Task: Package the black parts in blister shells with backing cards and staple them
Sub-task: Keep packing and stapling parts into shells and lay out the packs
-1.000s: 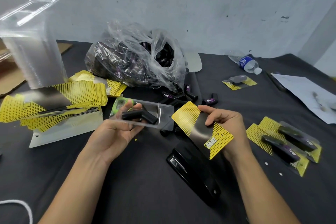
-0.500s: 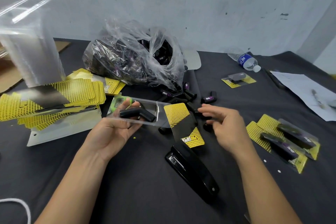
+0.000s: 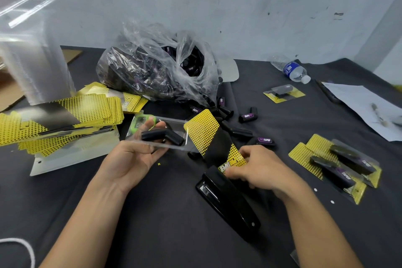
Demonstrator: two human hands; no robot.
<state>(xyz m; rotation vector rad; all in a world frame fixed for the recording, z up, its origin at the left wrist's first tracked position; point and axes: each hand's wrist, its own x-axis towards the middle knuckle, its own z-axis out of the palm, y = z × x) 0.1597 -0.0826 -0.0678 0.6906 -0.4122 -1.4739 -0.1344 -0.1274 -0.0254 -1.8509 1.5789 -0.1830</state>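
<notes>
Black bent tube-shaped part (image 3: 162,135) sits inside the clear plastic blister shell (image 3: 139,135), up and left of the long black stapler (image 3: 228,198). The left hand (image 3: 128,159) grips the shell from beneath, thumb along its near edge, fingertips curled up behind it. The right hand (image 3: 261,172) pinches the lower end of the yellow-dotted, black-banded backing card (image 3: 208,137) just above the stapler's front end. Finished yellow packs (image 3: 339,165) lie right of the stapler, and a crumpled clear bag of black parts (image 3: 161,72) lies beyond it.
</notes>
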